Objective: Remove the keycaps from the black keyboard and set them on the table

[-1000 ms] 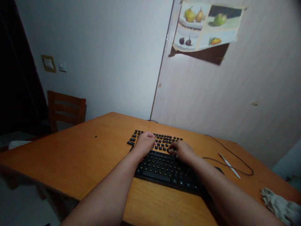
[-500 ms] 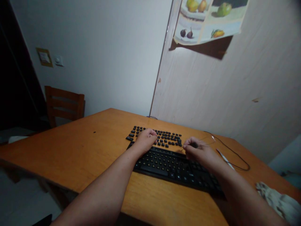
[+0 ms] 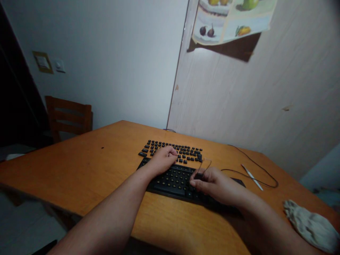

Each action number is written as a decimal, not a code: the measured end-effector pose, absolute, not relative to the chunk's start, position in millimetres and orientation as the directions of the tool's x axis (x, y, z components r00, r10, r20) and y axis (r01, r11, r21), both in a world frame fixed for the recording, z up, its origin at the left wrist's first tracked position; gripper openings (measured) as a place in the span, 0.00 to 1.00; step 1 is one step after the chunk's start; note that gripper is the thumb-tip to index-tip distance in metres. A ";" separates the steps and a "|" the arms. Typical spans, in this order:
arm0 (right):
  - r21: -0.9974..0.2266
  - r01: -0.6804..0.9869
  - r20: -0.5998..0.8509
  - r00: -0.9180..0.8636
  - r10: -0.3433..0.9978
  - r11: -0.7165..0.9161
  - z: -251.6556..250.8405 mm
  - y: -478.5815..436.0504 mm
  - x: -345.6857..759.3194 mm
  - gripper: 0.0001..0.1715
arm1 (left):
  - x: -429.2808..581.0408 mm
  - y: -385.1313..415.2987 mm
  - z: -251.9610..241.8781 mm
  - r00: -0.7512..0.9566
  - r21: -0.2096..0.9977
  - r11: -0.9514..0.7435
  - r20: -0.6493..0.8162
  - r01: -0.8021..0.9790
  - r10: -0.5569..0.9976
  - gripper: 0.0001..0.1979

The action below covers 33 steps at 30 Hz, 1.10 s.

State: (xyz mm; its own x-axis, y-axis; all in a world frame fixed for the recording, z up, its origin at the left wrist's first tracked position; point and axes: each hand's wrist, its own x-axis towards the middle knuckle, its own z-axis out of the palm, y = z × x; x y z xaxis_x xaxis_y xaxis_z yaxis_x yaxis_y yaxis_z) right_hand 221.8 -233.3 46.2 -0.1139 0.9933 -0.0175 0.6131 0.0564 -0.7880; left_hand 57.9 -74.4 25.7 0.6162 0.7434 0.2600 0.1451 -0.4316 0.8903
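A black keyboard [image 3: 170, 182] lies on the wooden table, with many of its keycaps off and small round mounts showing. Behind it, loose black keycaps [image 3: 190, 153] are laid out in rows. My left hand [image 3: 165, 158] rests over the keyboard's back edge, fingers curled; whatever they hold is hidden. Above the keyboard's middle, my right hand [image 3: 209, 182] pinches a thin wire tool [image 3: 205, 163], whose loop sticks up past the fingers. The right forearm covers part of the keyboard's right side.
A white pen-like tool [image 3: 252, 177] and a dark cable [image 3: 265, 170] lie at the right. A crumpled pale cloth [image 3: 310, 225] sits on the right edge of the table [image 3: 106, 170]. One small dark piece [image 3: 102, 147] is at the left; a chair [image 3: 69, 117] stands beyond.
My right hand has moved left and down over the keyboard, turning the wire tool in it. My left hand has stayed nearly in place. The view has shifted slightly.
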 end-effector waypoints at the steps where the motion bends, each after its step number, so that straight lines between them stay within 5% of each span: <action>1: -0.772 0.633 -0.022 -0.119 0.993 0.059 44.7 -232.9 221.3 0.12 | 57.9 -73.9 25.2 0.623 0.890 -0.433 0.257 0.147 0.739 0.06; 12: -0.812 0.575 -0.115 0.007 0.993 -0.097 38.3 -228.6 205.3 0.19 | 58.8 -69.4 16.9 0.645 0.871 -0.472 0.285 0.134 0.709 0.07; 20: -0.858 0.473 -0.117 0.195 0.974 -0.198 31.6 -219.8 203.0 0.06 | 57.9 -78.9 21.9 0.718 0.858 -0.494 0.255 0.140 0.647 0.06; 33: -0.955 0.164 -0.167 0.384 0.908 -0.245 27.4 -211.4 217.7 0.09 | 55.4 -81.6 24.2 0.767 0.840 -0.528 0.253 0.129 0.590 0.06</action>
State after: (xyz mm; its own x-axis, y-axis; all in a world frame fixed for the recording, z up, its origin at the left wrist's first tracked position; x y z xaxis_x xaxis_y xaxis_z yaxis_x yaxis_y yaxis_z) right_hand 217.7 -211.4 27.4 0.3844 0.9079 -0.1672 0.1640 -0.2454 -0.9554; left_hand 55.4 -81.6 24.2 0.7666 0.5903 0.2528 0.1293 -0.5275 0.8396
